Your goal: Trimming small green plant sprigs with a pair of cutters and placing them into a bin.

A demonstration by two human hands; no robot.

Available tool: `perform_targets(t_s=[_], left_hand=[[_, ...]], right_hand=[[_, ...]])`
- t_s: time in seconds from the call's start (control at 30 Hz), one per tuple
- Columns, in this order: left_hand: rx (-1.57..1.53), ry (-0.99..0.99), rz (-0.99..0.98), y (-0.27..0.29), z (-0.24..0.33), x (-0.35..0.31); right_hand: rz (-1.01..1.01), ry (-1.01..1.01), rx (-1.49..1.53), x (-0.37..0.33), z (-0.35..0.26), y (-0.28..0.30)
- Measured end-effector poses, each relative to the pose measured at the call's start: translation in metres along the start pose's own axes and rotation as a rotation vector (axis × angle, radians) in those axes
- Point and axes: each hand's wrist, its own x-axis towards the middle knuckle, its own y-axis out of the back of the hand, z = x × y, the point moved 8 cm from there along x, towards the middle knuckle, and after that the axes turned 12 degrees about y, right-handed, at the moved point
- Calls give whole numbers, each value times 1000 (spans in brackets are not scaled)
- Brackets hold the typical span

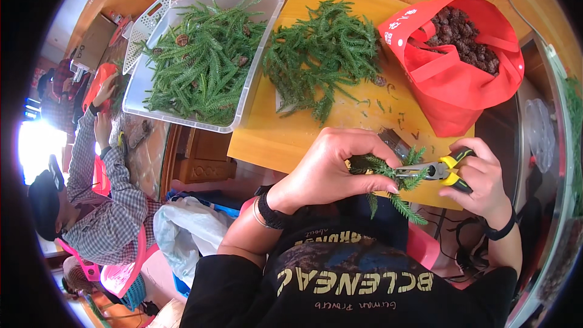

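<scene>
Between thumb and fingers, my left hand [340,167] grips a green artificial pine sprig [401,200], its needles sticking out on both sides. Yellow-and-black handled pliers [434,171] are held in my right hand [484,179]. Their metal jaws reach into the sprig beside my left thumb; whether they bite on a stem is hidden by the needles. On the yellow table [261,146] beyond my hands lies a loose heap of green pine sprigs [325,48]. A small dark block-like thing [396,143] shows just behind the held sprig.
A clear plastic bin [240,118] full of pine sprigs and some cones stands at the far left. At the far right, a red bag [440,94] holds brown pine cones [464,39]. Scraps litter the table. A person in a checked shirt [112,197] works at the left.
</scene>
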Motion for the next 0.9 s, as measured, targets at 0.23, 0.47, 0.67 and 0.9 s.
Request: perform_targets(t_s=[0.23,0.47,0.67,0.9], left_hand=[[-45,-34,-7,-1,-1,-2],[-55,28,-4,-2,-4,-2],[-71,13,3,-3,-6,0],[-86,145,-31,-7,-20,0]], right_hand=[[-9,-9,-29,3,-2,4],[-28,-7,-48,-2,-1,5],[-35,3,-91,-3,-2,5],[-25,-28,-69,-9,1,0]])
